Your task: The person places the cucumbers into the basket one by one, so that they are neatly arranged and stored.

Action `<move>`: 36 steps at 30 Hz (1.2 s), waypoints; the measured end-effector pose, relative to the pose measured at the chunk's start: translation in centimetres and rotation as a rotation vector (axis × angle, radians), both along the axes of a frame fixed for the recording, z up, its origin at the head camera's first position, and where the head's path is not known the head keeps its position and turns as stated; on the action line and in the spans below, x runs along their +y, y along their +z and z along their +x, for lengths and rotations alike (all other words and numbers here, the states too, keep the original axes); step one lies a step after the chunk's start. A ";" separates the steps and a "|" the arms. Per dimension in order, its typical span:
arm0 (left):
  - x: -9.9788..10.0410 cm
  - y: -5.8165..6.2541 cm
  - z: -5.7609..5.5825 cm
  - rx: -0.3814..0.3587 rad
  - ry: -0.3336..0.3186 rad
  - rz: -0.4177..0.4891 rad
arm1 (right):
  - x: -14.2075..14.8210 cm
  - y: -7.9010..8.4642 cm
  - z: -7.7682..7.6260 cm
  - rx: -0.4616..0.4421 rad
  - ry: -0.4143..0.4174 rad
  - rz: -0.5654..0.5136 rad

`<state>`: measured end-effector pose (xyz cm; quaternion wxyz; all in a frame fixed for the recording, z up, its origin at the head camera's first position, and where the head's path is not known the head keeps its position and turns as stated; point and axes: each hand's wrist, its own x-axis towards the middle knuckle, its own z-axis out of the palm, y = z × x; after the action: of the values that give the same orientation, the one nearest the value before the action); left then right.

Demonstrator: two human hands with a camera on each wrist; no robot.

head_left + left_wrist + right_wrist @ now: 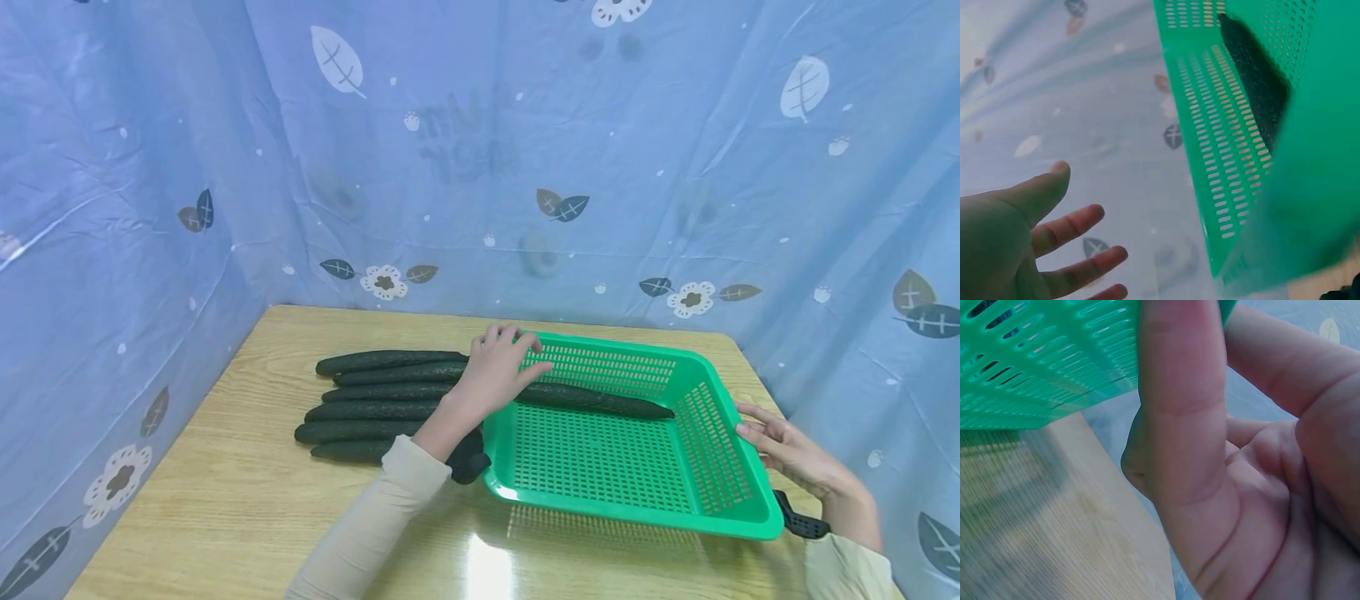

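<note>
A green plastic basket point(600, 515) with slotted sides stands at the right of the table, and one long dark cucumber point(600, 400) lies inside it toward the back. My right hand point(798, 454) grips the basket's right rim, thumb over the edge and fingers on the outer side. Above the basket's left end is my left hand point(495, 367), its fingers spread and nothing in them. The left wrist view shows that hand point(1054, 244) apart from the basket wall. Several cucumbers point(375, 411) lie side by side on the table left of the basket, their right ends hidden behind my left arm.
The wood-grain table point(202, 483) is enclosed by a blue curtain point(480, 167) with leaf and flower prints at the back and both sides. A black strap point(802, 521) sits at my right wrist, close to the basket's front right corner.
</note>
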<state>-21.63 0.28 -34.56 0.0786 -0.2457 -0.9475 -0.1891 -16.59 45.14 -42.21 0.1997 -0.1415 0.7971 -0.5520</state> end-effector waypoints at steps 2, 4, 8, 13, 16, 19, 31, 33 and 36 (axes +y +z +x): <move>-0.7 -0.2 0.4 0.003 0.000 0.030 | 0.0 0.0 -0.1 -0.001 0.011 -0.007; -1.3 -0.5 0.7 0.006 0.006 0.064 | 0.0 -0.1 -0.1 0.000 0.024 -0.029; -2.3 -1.4 1.2 0.024 0.024 0.116 | 0.0 -0.1 0.0 0.024 0.030 -0.036; -3.3 -2.8 1.6 0.086 0.055 0.177 | -0.2 0.0 0.2 0.042 -0.006 0.016; -4.0 -4.0 1.7 0.120 0.079 0.222 | -0.3 0.1 0.1 0.033 -0.001 -0.001; -4.7 -5.1 1.7 0.145 0.101 0.252 | -0.3 0.1 0.0 0.020 0.014 -0.030; -7.6 -9.0 2.9 0.133 0.197 0.207 | -0.2 0.1 -0.1 0.019 0.030 -0.052; -8.2 -9.6 3.3 0.120 0.211 0.191 | -0.2 0.1 -0.1 0.019 0.033 -0.057; -9.1 -10.6 4.0 0.084 0.226 0.174 | -0.2 0.1 -0.1 0.020 0.032 -0.055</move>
<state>-17.64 -8.78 -45.17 0.1598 -0.1372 -0.9450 -0.2502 -16.65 44.93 -42.14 0.1963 -0.1653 0.7812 -0.5691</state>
